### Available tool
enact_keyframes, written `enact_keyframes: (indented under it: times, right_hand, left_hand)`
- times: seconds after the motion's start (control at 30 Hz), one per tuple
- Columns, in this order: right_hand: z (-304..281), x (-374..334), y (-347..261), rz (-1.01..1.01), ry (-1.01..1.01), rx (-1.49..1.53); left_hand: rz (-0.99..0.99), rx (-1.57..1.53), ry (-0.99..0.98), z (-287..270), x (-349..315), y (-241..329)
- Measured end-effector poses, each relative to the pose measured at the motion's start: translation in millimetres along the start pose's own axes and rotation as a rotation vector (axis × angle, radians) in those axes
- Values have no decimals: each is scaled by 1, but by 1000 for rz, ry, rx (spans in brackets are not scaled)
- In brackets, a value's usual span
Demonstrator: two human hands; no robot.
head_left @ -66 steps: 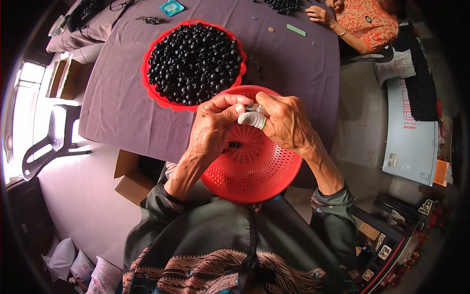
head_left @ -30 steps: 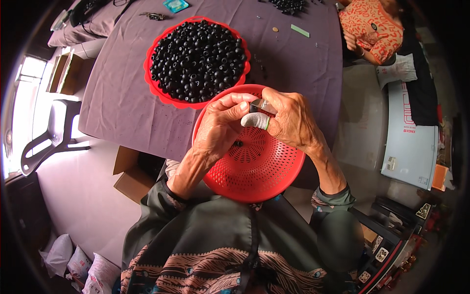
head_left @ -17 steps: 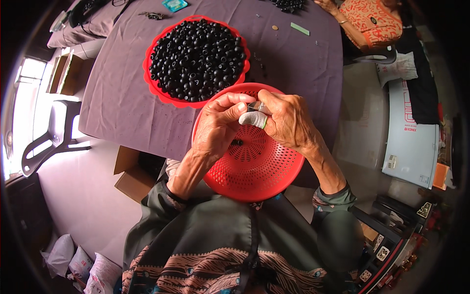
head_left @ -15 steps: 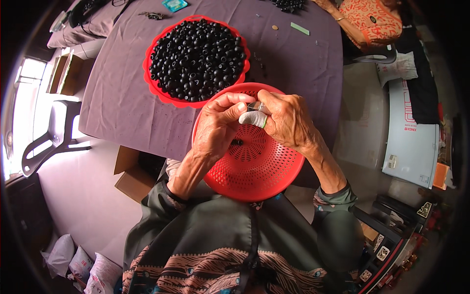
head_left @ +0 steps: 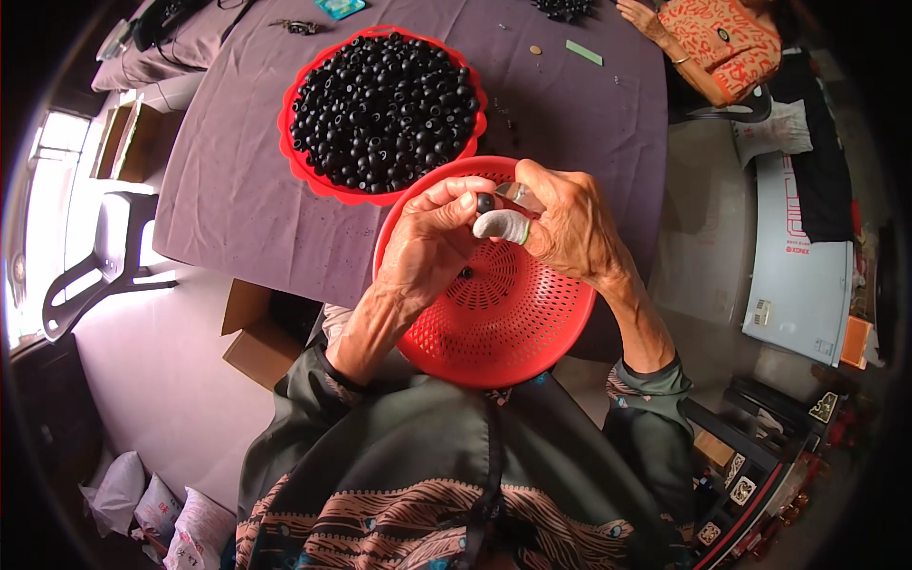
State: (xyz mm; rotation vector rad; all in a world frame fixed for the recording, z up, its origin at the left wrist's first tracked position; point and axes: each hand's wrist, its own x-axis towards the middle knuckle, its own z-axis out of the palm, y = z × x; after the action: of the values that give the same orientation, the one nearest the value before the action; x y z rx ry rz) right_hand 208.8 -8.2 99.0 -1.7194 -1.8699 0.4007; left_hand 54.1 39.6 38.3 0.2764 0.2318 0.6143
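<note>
My left hand (head_left: 425, 233) pinches a small black ball-shaped piece (head_left: 485, 202) between thumb and fingertips. Close beside it, my right hand (head_left: 579, 223) is curled round a small blade (head_left: 518, 196), whose handle is mostly hidden in the fingers. A pale cloth finger cover (head_left: 502, 226) sits on my right thumb, next to the black piece. Both hands are over a red perforated basket (head_left: 503, 351) in front of me, which has a small dark piece (head_left: 466, 273) in it. Beyond, a scalloped red tray (head_left: 294, 169) is heaped with black ball-shaped pieces (head_left: 380, 114), some showing holes.
The purple-clothed table (head_left: 228, 190) carries a green strip (head_left: 584, 52), a bunch of keys (head_left: 296, 27) and a dark cluster (head_left: 562, 9). Another person's arm (head_left: 689, 62) rests at the far right. A cardboard box (head_left: 261, 347) and grey chair (head_left: 104, 261) stand left.
My right hand has shifted slightly right with the blade, away from my left fingertips, and the black piece shows more plainly. The other person's hand has lifted and moved.
</note>
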Motion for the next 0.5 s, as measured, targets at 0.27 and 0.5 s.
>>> enact_keyframes:
  times: [0.27,0.5]
  right_hand:
    - [0,4,-5,13,-102,-48]
    - [7,-1,1,-8,-51,-47]
  left_hand:
    - [11,61,68,1,-1,-1]
    - [15,79,60,0,-1,0]
